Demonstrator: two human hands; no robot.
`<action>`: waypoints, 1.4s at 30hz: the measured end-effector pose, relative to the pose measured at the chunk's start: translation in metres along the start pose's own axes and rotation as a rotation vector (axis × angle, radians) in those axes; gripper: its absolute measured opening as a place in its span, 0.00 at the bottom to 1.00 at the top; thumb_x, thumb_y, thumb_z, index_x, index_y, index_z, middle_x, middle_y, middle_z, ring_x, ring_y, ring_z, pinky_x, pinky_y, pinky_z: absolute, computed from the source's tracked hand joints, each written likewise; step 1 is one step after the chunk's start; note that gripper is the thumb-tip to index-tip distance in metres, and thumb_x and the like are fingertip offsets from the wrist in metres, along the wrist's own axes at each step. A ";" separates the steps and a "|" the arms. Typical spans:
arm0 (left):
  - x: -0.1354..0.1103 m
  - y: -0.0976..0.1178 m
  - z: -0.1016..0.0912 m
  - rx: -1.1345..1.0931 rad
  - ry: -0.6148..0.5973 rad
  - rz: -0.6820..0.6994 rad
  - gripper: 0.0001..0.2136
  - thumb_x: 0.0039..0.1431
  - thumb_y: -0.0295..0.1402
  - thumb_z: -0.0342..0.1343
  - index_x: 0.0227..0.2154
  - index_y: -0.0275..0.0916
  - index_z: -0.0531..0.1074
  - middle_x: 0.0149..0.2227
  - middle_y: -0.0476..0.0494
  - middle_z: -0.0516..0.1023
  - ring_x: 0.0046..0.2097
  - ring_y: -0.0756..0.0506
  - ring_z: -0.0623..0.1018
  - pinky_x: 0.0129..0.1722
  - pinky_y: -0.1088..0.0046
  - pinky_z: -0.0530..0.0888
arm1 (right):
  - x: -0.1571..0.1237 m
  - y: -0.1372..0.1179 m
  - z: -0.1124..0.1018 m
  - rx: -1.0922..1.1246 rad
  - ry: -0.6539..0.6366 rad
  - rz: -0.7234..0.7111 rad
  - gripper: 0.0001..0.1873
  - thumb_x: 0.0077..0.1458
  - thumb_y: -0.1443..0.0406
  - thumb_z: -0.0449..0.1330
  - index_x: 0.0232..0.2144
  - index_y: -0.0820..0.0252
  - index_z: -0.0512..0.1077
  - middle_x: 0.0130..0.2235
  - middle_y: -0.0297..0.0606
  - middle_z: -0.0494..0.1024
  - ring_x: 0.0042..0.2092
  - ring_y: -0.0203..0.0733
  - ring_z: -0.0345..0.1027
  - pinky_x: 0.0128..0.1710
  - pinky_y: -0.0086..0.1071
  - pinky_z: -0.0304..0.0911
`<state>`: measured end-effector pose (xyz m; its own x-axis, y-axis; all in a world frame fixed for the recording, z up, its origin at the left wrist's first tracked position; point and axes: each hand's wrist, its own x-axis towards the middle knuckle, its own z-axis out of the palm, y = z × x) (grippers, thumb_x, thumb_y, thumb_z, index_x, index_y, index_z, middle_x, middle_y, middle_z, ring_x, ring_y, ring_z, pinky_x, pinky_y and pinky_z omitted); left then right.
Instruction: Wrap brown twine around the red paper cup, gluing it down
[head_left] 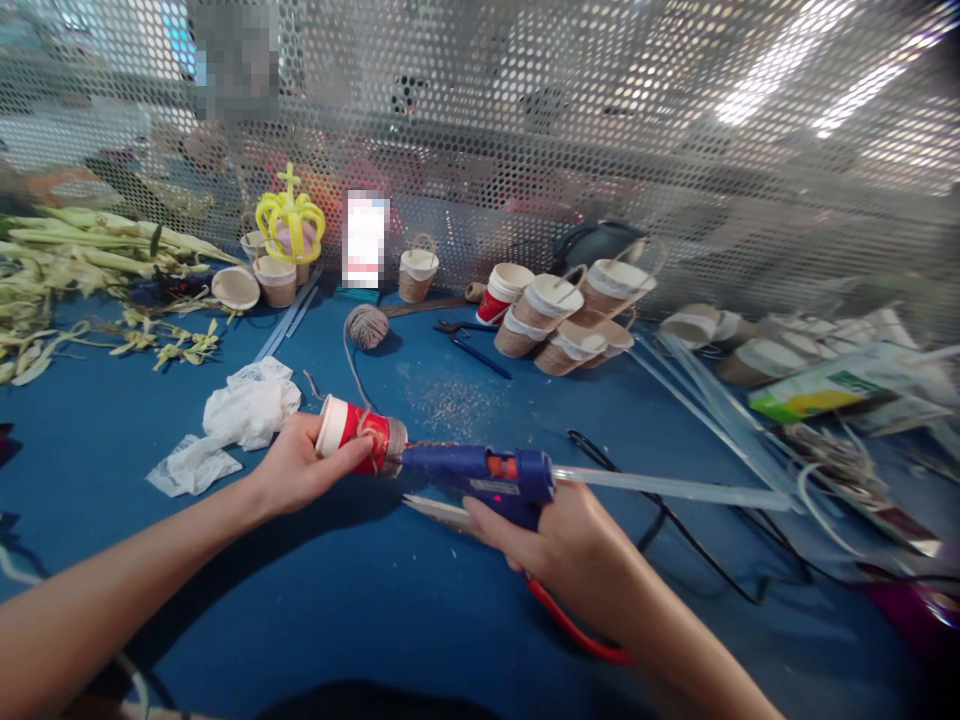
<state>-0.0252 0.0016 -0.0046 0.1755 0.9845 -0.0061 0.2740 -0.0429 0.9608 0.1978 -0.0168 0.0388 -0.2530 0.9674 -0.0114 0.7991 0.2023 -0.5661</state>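
Observation:
My left hand (300, 465) is closed round a red paper cup (352, 430) held on its side, rim to the left, with brown twine wound round its bottom end. My right hand (555, 540) grips a blue glue gun (480, 475) whose nozzle touches the twine-wrapped end of the cup. A clear glue stick (675, 488) sticks out of the gun's back to the right. A twine strand runs from the cup up to a ball of twine (366, 326). Red-handled scissors (577, 630) lie under my right wrist.
Several twine-wrapped cups (570, 315) stand at the back, with crumpled white paper (247, 405) on the left, green leaves (82, 270) far left, a yellow crown (291, 220), loose glue sticks (705, 390) and a black cord (675, 540) on the blue table. A perforated metal screen (525, 120) closes the back.

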 end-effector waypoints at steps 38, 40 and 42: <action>-0.002 -0.004 -0.002 0.320 0.043 0.595 0.14 0.51 0.26 0.51 0.13 0.36 0.61 0.13 0.55 0.58 0.16 0.56 0.58 0.16 0.80 0.56 | 0.061 0.043 -0.011 0.424 0.111 0.315 0.12 0.51 0.60 0.53 0.23 0.62 0.65 0.23 0.35 0.71 0.20 0.28 0.61 0.19 0.23 0.58; -0.002 -0.004 -0.002 0.318 0.029 0.586 0.13 0.51 0.26 0.51 0.13 0.36 0.61 0.13 0.55 0.58 0.16 0.56 0.58 0.16 0.80 0.56 | 0.070 0.050 -0.003 0.375 0.112 0.341 0.13 0.51 0.59 0.53 0.21 0.62 0.63 0.20 0.34 0.70 0.18 0.29 0.61 0.18 0.23 0.59; -0.003 -0.004 -0.003 0.313 0.020 0.591 0.13 0.51 0.25 0.51 0.13 0.36 0.62 0.14 0.55 0.58 0.16 0.56 0.58 0.16 0.81 0.56 | 0.078 0.057 0.005 0.304 0.126 0.377 0.12 0.51 0.59 0.53 0.23 0.61 0.63 0.16 0.31 0.67 0.16 0.30 0.60 0.16 0.24 0.57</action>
<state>-0.0293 -0.0007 -0.0074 0.3632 0.7829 0.5052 0.3987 -0.6207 0.6751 0.2209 0.0693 0.0010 0.1059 0.9793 -0.1722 0.6220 -0.2004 -0.7569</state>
